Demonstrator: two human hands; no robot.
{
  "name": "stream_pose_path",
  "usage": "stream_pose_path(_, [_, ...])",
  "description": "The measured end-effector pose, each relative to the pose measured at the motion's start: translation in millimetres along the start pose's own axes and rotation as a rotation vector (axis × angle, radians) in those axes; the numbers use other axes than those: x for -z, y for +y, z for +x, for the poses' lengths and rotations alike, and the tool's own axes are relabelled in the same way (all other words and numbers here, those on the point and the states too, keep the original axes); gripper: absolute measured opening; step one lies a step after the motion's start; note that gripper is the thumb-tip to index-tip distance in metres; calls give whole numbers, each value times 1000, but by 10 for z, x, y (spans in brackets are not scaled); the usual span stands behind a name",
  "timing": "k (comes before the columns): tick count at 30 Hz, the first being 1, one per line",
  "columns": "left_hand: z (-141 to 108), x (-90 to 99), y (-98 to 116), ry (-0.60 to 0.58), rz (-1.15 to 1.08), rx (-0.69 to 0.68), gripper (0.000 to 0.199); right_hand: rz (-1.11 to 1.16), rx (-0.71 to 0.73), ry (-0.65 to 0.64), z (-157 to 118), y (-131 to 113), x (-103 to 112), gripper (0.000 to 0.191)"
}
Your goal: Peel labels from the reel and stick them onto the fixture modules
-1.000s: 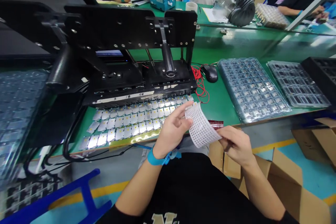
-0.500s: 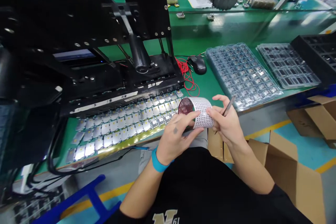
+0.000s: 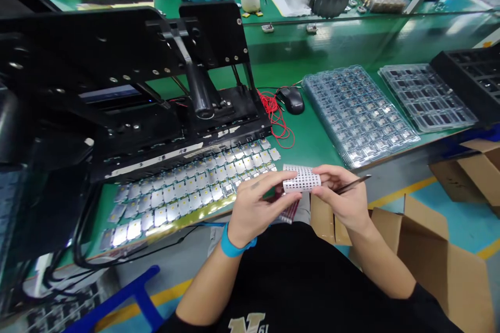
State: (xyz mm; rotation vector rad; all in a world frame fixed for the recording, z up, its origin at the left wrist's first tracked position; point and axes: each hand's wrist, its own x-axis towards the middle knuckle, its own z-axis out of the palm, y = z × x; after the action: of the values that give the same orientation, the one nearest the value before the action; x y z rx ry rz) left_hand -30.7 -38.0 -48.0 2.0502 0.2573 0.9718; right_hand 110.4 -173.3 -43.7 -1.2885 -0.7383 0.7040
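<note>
A white sheet of small dark dot stickers (image 3: 302, 179) is bent between my hands, its reddish striped part hanging below. My left hand (image 3: 260, 200), with a blue band at the wrist, pinches the sheet's left side between thumb and fingers. On the other side my right hand (image 3: 344, 195) grips the right edge. Tweezers (image 3: 353, 184) lie across the right hand's fingers, tip pointing right. Just left of the sheet, rows of small silver-shielded circuit boards (image 3: 183, 187) lie on the green bench (image 3: 316, 138).
A large black test fixture (image 3: 187, 104) with a lever handle stands behind the boards. Right of it are red wire (image 3: 279, 122), a mouse (image 3: 291, 100) and clear trays of boards (image 3: 363, 114). Open cardboard boxes (image 3: 425, 255) sit low at right. Other people's hands work across the bench.
The sticker sheet has gone from an upright curl to a flatter fold, its striped part now hanging down. The tweezers have turned to point more to the right.
</note>
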Motion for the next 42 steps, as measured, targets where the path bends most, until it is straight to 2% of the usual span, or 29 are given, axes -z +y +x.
stream_pose_path(4, [12,-3,-16,-8,-25,-99,29,48,-6,24,-13,16,-10,21])
stream_pose_path(9, [-8,-34,-21,23,5,-171,24,0,82,51,-53,42,-17,16])
stream_pose_path(15, [-20,-25,-6,51,138,-174,24,-374,354,21,-106,60,75,8])
stream_pose_path(18, [-46,-25,-26,-13,76,-194,19,-498,472,-28,-83,-1,93,20])
stream_pose_path(21, [-80,-43,-47,-48,57,-178,14,-537,521,-126,-40,-71,56,24])
stream_pose_path(26, [-123,-63,-59,-57,56,-140,11,-562,485,-164,-2,-62,-28,11])
stream_pose_path(33, [-136,-73,-27,-39,75,-29,11,-542,480,-127,11,36,-95,8])
stream_pose_path(38, [-158,-114,-21,43,-28,-34,4,-512,502,-124,30,49,-152,8])
stream_pose_path(42, [-184,-124,-55,49,-22,-21,3,-466,461,-150,25,122,-156,6])
